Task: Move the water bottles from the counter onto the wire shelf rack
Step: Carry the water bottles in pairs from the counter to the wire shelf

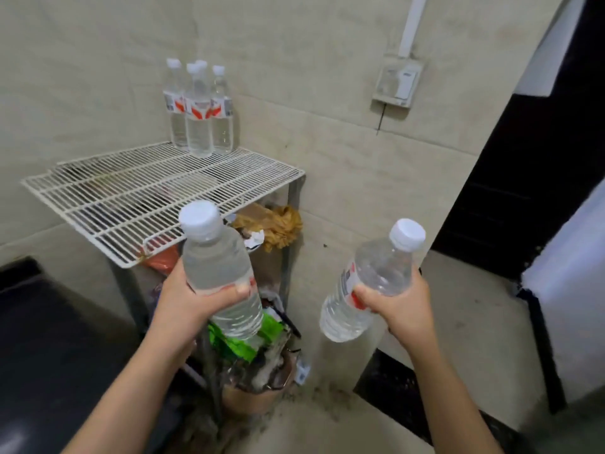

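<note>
Two in hand, one apiece. Left hand (182,301) wrapped round the middle of the left bottle (214,263), thumb across the front, white cap up and leaning toward the camera, clear water inside. Right hand (401,308) gripping the right bottle (376,273) round its label, thumb in front; bottle tilted, cap up and to the right, base down and to the left. Both held in the air on the near side of the rack (114,204), touching neither it nor each other, well apart. Left bottle's cap seen against the rack's near edge; right bottle off to the rack's right, above the floor (465,322).

Four more bottles (199,122) upright on the rack's white wire top, bunched tight at the far corner against the wall (98,77), white caps, red-and-white labels.

Beneath the top, crumpled brown paper (278,224) at the right side, and lower down a bin (255,396) stuffed with rubbish, green wrapper (240,344) uppermost. Dark counter (49,322) at lower left, just beside the rack. On the wall at upper right, a switch box (397,82) with a white conduit (413,24) running up from it. Dark doorway (523,175) further right.
</note>
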